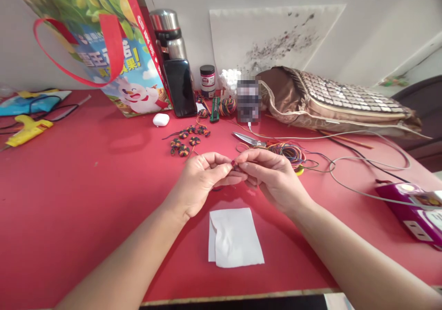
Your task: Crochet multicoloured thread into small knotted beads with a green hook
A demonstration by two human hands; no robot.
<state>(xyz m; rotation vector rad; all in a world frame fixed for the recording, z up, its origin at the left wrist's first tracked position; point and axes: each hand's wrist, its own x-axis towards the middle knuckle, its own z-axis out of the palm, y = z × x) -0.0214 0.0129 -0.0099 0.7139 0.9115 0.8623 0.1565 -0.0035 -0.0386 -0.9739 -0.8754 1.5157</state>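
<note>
My left hand [203, 181] and my right hand [276, 176] meet above the middle of the red table [103, 218]. Both have thumb and fingers pinched on one small dark piece with a red spot [233, 163]; most of it is hidden by the fingertips. It may be knotted cord, but the kind is too small to tell. Below the hands lies a folded white tissue [238, 241]. Behind the left hand are several small knotted multicolour cord pieces [183, 150]. Scissors [249, 139] and a coil of colourful cord [288, 152] lie behind the right hand.
A shopping bag [113, 70], metal flask [172, 33], black phone [179, 89], white earbud case [160, 119] and jar [207, 80] stand at the back. A yellow glue gun [29, 130] lies left. To the right are a sequinned bag [338, 98], loose cable [345, 181] and purple power strip [410, 213].
</note>
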